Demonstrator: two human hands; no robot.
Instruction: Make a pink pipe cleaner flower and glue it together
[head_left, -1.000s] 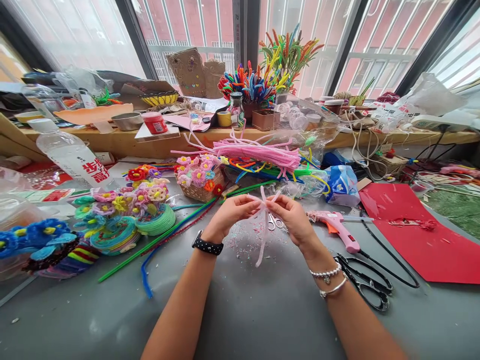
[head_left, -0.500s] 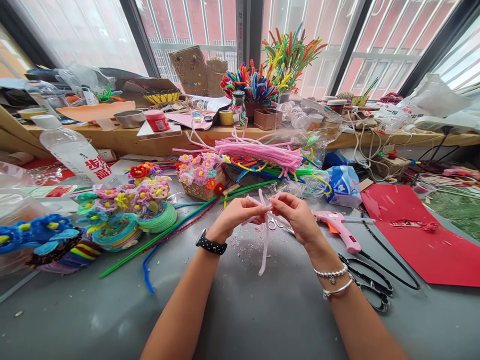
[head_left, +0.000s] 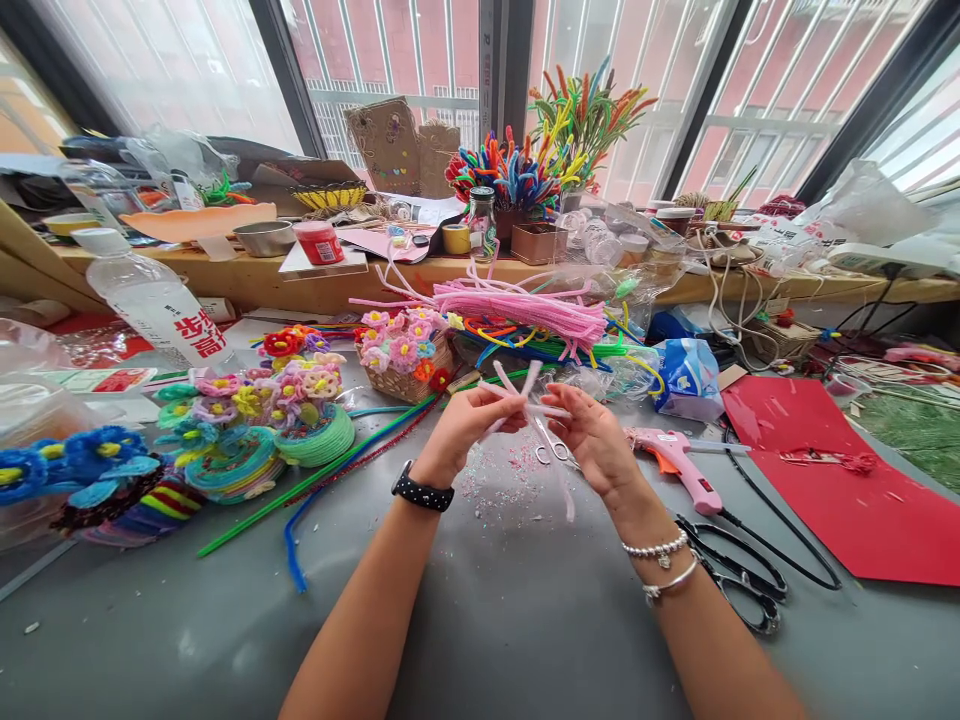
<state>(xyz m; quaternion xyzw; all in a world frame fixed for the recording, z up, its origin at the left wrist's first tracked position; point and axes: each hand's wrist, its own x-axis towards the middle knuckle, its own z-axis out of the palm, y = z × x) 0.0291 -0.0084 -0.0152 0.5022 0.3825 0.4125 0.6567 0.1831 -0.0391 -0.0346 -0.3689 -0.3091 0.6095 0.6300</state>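
Observation:
Pale pink pipe cleaners (head_left: 529,384), crossed at a centre, are pinched between the thumb and fingers of my left hand (head_left: 487,412). One long end hangs down, blurred, between the hands. My right hand (head_left: 589,432) is just to the right, palm turned inward, its fingers loosely spread beside the strands; a strand end reaches its fingertips. Small scissors (head_left: 553,452) lie on the table behind the hands. A bundle of pink pipe cleaners (head_left: 525,308) lies farther back, by a woven basket of pink flowers (head_left: 405,375).
Right of the hands lie a pink glue gun (head_left: 686,470), black-handled scissors (head_left: 739,575) and red sheets (head_left: 847,490). Pipe-cleaner flower pots (head_left: 232,460) and a tilted bottle (head_left: 154,300) stand left. A cluttered wooden ledge (head_left: 420,274) runs behind.
My right hand has let go of the centre of the pink strands and its fingers have spread. The strands have turned, and the hanging end has swung right.

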